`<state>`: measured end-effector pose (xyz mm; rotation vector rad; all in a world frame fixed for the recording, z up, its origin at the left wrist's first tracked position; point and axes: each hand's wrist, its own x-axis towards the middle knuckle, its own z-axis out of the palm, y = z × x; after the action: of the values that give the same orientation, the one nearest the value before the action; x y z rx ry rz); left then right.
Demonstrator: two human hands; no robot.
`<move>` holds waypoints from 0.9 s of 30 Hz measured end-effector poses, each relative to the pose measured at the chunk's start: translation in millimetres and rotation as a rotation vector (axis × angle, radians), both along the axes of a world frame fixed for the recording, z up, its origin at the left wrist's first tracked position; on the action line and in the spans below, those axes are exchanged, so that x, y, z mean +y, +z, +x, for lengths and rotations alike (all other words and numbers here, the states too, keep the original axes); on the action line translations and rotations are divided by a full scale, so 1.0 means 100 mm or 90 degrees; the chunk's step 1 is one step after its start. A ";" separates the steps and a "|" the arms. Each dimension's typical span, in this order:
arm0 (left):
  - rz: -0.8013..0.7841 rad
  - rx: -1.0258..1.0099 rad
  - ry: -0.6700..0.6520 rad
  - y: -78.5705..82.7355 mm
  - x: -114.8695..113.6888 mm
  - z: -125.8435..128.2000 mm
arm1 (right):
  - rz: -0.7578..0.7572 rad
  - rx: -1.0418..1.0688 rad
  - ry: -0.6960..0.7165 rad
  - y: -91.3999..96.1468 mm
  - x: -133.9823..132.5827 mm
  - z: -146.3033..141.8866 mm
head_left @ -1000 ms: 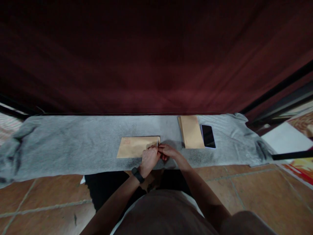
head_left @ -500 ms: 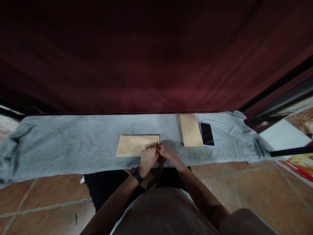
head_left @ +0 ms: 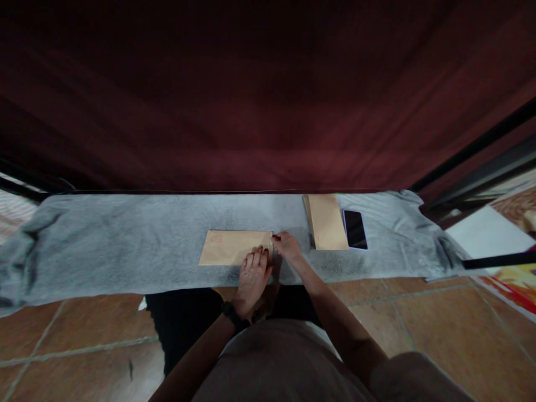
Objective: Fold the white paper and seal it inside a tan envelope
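Note:
A tan paper envelope with red print in its upper left corner lies flat on grey cloth in front of me. My left hand, with a dark watch on the wrist, rests palm down on its lower right part, fingers stretched out. At the envelope's right end, my right hand has its fingers pinched together near the upper corner. A small dark reddish spot shows at those fingertips; what they hold is too small to make out.
A stack of tan envelopes lies to the right, beside a dark-screened phone. Grey cloth covers the long, narrow surface. A dark red curtain hangs behind it. Black bars stand at the right.
My right hand has moved up along the envelope's right end, away from my left hand. My left hand has slid slightly down, and its fingers have straightened out.

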<state>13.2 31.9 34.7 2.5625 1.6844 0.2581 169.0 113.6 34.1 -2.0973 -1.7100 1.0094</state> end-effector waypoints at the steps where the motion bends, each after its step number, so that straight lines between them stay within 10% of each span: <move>1: 0.003 0.001 -0.003 0.00 0.00 0.00 | -0.014 0.038 -0.007 -0.01 0.03 -0.03; 13: 0.044 0.004 -0.109 -0.03 0.05 0.08 | -0.045 0.473 -0.238 -0.06 -0.50 0.18; 18: 0.020 -0.013 -0.137 -0.09 0.06 0.08 | -0.114 0.534 -0.193 -0.13 -0.80 0.34; 27: 0.024 -0.053 -0.095 -0.08 0.15 0.16 | 0.380 0.134 0.074 -0.14 -0.65 0.36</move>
<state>29.3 47.4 27.0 2.6474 1.4657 0.3858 205.2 48.7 20.5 -1.4784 -1.7603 0.6107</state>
